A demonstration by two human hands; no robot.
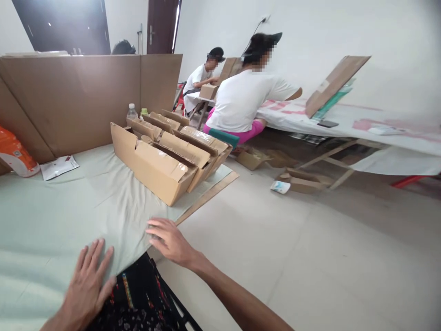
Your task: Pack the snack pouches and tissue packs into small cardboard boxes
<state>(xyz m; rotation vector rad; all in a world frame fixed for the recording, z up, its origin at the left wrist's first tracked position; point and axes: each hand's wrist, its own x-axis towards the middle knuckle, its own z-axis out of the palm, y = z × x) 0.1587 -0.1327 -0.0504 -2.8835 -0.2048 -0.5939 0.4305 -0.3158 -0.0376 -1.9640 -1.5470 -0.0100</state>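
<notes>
head view. the left hand (87, 287) is lying flat on the pale green cloth (51, 216) that is covering the worktable, fingers spread and holding nothing. the right hand (170, 241) is resting at the near edge of the same cloth, fingers loosely extended and empty, its fingertips touching the fabric where it is hanging over the table edge. between the two hands, the person's dark patterned garment (141, 299) is showing at the bottom of the view.

beyond the right hand, well apart from it, a row of open cardboard boxes (165, 161) is standing on the cloth, flaps raised, some sealed with clear tape. a plastic bottle (132, 111) is standing just behind the row. a tall cardboard sheet (79, 96) is leaning upright along the far side of the table. at the far left, an orange bag (15, 156) and a white packet (58, 166) are lying on the cloth.

to the right, a seated person in a white shirt (241, 99) is reaching across a second table (379, 133), where a cardboard panel (334, 82) is standing tilted. a further person (200, 80) is sitting behind, handling a small box. flattened cardboard (299, 180) is lying on the floor under that table.
</notes>
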